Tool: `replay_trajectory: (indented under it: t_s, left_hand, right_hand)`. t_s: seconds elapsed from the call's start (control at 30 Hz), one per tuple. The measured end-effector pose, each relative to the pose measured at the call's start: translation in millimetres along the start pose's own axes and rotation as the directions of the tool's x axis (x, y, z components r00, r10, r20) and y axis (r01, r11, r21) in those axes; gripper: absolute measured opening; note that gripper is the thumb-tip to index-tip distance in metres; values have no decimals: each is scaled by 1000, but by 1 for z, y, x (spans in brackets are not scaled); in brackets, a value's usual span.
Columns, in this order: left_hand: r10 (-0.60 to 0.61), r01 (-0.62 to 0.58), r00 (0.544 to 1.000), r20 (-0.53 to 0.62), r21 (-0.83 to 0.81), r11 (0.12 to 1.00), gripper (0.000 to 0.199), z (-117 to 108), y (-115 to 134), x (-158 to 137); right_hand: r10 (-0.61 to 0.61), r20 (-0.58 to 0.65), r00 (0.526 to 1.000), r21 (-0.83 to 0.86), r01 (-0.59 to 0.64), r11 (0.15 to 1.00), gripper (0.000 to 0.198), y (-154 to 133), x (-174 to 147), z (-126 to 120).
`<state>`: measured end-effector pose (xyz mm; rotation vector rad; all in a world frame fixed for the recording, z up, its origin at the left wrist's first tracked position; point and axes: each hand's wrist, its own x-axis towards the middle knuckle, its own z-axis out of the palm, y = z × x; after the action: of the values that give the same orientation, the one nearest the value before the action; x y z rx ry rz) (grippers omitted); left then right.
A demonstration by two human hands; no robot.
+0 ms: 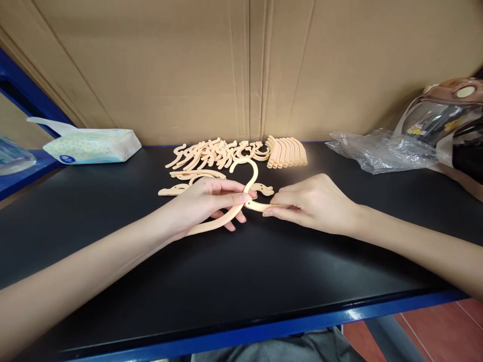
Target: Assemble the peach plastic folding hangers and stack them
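Okay, my left hand (206,201) is pinched closed on the cream hooked piece (253,176), my right hand (317,203) pinched around the short arm (258,206), both pieces over the middle of the bench (211,281). They meet at the left thumb; whether they're locked, I can't tell. I'd brace the hooked piece, keep the short arm's holed end square, press gently. For moving, I'd favour the front edge: loose parts (217,151) line the back.

Stacked hanger parts (287,153) lie between tissue pack (94,146) and plastic bag (372,151).
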<state>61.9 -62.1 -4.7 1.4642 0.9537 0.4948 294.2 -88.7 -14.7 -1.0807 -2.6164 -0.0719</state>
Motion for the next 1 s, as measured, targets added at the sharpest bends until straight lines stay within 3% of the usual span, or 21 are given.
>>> replay_trajectory:
  t_s: [0.27,0.57,1.0]
  left_hand:
    - [-44,42,998,35,66,997,27,1,2,-1]
    - [-98,100,993,72,-29,995,28,-3,3,-2]
    - [-159,165,981,109,-49,985,25,-5,3,-1]
  right_hand:
    - [43,8,999,-12,-43,999,55,-6,2,1]
    - [-124,-146,982,-187,95,978,46,3,-1,5]
    - [-105,-78,991,-220,86,972,41,3,0,4]
